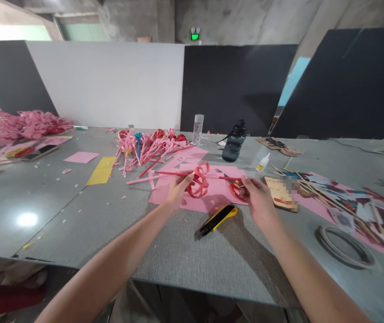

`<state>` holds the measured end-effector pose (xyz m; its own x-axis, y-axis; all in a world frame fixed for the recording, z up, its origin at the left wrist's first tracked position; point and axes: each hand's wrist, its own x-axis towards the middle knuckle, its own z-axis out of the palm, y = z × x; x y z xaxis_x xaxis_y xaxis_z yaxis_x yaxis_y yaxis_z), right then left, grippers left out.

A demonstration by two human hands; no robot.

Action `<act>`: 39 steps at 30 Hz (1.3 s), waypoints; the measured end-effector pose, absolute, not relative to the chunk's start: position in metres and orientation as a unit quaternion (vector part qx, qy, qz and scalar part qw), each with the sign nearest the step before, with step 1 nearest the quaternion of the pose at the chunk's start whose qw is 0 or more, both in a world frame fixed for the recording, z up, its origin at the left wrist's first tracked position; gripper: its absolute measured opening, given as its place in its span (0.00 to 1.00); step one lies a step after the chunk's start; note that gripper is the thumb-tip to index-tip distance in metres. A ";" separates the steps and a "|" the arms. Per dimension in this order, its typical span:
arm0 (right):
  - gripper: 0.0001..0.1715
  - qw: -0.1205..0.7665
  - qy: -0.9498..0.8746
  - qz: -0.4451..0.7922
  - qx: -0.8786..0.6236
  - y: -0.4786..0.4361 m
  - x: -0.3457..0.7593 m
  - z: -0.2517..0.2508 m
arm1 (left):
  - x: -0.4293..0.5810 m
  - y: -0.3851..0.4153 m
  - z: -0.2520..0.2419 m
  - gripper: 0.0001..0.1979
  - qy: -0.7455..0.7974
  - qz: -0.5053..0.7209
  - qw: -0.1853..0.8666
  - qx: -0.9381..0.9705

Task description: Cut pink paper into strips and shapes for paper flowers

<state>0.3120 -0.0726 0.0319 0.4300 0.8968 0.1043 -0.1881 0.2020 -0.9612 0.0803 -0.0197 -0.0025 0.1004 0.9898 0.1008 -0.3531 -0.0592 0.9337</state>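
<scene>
My left hand (180,186) pinches a flower of looped red paper (198,181) at its base. A thin red stem (167,173) runs out to the left from those fingers. My right hand (257,195) is closed, with its fingertips on the end of a red paper strip (229,178) stretching from the flower's side. Red-handled scissors (235,192) lie close against the right fingers; whether the hand also holds them I cannot tell. Beneath both hands are pink paper sheets (208,202). A yellow and black utility knife (217,220) rests in front of them.
Many pink paper flowers (151,146) are piled behind my left hand, with another pink heap (27,123) far left. A yellow sheet (101,170), dark water bottle (234,141), clear bottle (198,129), glue bottle (262,162), phone (277,195), sticks (326,197) and tape rolls (345,246) surround the work.
</scene>
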 end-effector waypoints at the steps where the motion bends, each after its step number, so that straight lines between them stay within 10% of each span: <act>1: 0.21 0.686 -0.361 0.395 -0.493 -0.073 0.312 0.032 | 0.080 -0.021 -0.001 0.23 0.349 0.568 0.588 0.458; 39: 0.18 0.740 -0.247 0.457 -0.427 -0.070 0.322 0.039 | 0.079 -0.009 -0.011 0.19 0.354 0.625 0.573 0.396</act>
<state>0.3224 -0.0696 0.0388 0.4613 0.8869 -0.0244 -0.4654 0.2184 -0.8577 0.0788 -0.0093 -0.0114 -0.0306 0.9955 0.0895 -0.4350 -0.0939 0.8955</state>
